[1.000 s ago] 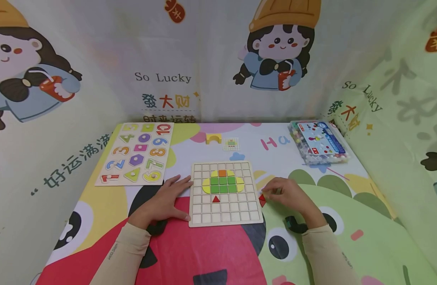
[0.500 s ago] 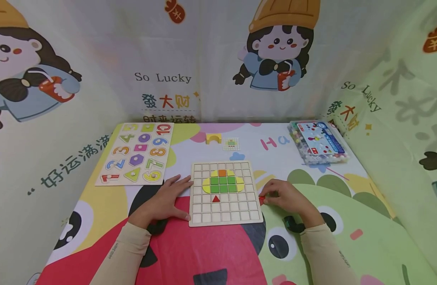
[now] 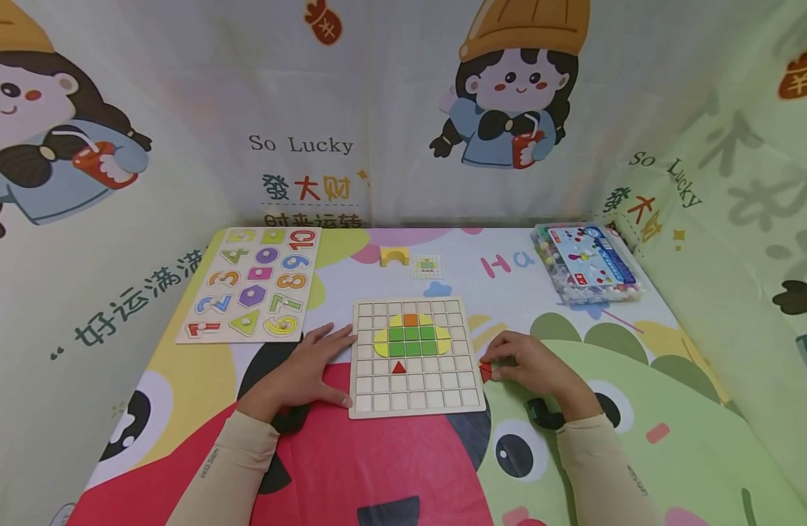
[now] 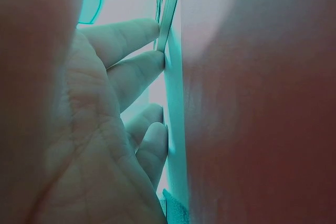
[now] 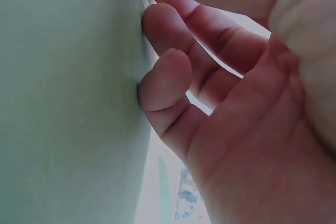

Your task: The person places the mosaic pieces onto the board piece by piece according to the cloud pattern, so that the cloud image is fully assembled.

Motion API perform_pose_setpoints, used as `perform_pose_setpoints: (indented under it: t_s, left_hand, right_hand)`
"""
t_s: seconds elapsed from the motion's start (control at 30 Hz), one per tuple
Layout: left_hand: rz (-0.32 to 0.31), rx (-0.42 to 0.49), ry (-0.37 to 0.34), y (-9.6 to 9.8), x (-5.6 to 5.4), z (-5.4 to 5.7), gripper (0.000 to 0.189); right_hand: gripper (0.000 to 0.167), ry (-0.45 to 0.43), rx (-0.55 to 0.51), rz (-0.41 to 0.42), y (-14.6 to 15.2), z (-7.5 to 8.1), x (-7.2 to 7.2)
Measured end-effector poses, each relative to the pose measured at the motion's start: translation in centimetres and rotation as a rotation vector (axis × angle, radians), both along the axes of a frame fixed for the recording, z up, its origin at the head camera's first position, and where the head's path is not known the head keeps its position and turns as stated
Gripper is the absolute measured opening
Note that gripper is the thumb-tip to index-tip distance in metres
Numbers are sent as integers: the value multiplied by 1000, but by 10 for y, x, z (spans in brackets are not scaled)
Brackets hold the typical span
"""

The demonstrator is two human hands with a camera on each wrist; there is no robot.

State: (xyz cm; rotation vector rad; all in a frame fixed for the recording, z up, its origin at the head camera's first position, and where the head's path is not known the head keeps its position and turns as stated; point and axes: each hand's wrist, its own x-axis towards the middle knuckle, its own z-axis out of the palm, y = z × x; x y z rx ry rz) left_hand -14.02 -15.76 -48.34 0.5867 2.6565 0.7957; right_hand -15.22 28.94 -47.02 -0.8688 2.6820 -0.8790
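Note:
A square wooden grid board [image 3: 417, 400] lies in the middle of the table in the head view. Green and yellow tiles with one orange tile [image 3: 411, 319] form a rounded shape in its upper half, and a single red triangle tile [image 3: 399, 368] sits below them. My left hand [image 3: 305, 374] rests at the board's left edge, fingers spread; the left wrist view shows its fingertips [image 4: 153, 62] against that edge. Just off the right edge, my right hand [image 3: 531, 363] pinches at a red triangle tile [image 3: 485, 372]. In the right wrist view, curled fingers [image 5: 167, 27] touch the tabletop and the tile is hidden.
A number-and-shape puzzle board [image 3: 245, 286] lies at the back left. Behind the grid board are a yellow arch block [image 3: 395, 256] and a small pattern card [image 3: 427, 266]. A clear plastic box of beads [image 3: 588, 263] stands at the back right.
My right hand has shifted slightly down, with thumb and forefinger closing on the red tile beside the board. My left hand and the tiles on the board have stayed in place.

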Motion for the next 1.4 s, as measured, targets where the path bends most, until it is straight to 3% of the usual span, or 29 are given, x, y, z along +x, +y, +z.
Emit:
perform_pose_setpoints:
  t_s: [0.23,0.5,0.73,0.87,1.03,1.27,1.4]
  left_hand:
    - [5,-4,-3,0,0,0,117]
    - [7,-5,-1,0,1,1,117]
    - [3,-10,7,0,2,1,117]
    - [1,-7,7,0,2,1,117]
    - [0,-9,7,0,1,1,117]
    - [-6,-5,10,-1,1,-1,116]
    - [-7,-2,15,-1,1,0,116]
  right_hand:
    - [21,58,14,1,5,2,1]
    - [16,58,8,-69,6,0,2]
    - [19,154,7,-71,1,0,0]
    - [16,206,-26,-37,-12,5,0]
    - [18,157,40,-1,-41,18,-2]
    - [13,244,134,167,-85,24,-7]
    - [13,235,173,207,-105,27,-7]
